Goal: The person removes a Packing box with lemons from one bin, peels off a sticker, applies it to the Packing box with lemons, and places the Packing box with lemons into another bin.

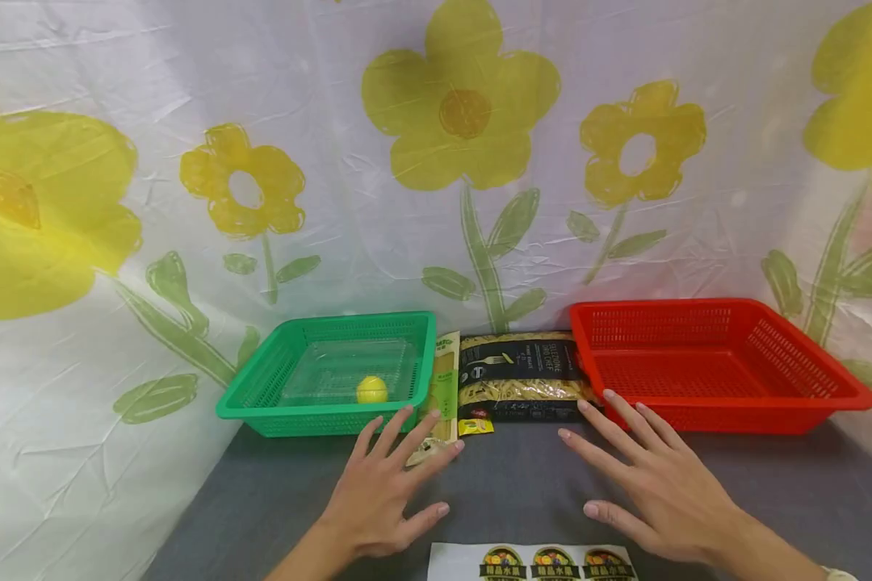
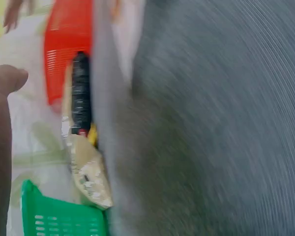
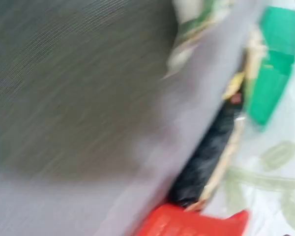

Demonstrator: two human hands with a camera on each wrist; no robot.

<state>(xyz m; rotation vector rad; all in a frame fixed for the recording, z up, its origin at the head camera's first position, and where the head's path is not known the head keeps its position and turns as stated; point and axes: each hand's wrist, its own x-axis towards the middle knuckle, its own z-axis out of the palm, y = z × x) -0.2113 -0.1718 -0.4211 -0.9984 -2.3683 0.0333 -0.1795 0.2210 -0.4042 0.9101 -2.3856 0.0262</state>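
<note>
In the head view my left hand (image 1: 381,492) is held over the dark table with its fingers spread, holding nothing. It is nearest the green basket (image 1: 254,395) and a green-and-tan packet (image 1: 446,379). My right hand (image 1: 661,484), also with spread fingers and nothing in it, is in front of the red basket (image 1: 698,415). A black pasta bag (image 1: 519,367) lies between the baskets. Inside the green basket are a clear plastic container (image 1: 327,363) and a round yellow item (image 1: 372,390). A white sheet of fruit labels (image 1: 454,561) lies at the near edge, partly out of frame.
A small yellow packet (image 1: 475,426) lies in front of the pasta bag. Behind everything hangs a white cloth (image 1: 378,266) with yellow flowers. Both wrist views are blurred and mostly filled by the grey tabletop (image 2: 211,123).
</note>
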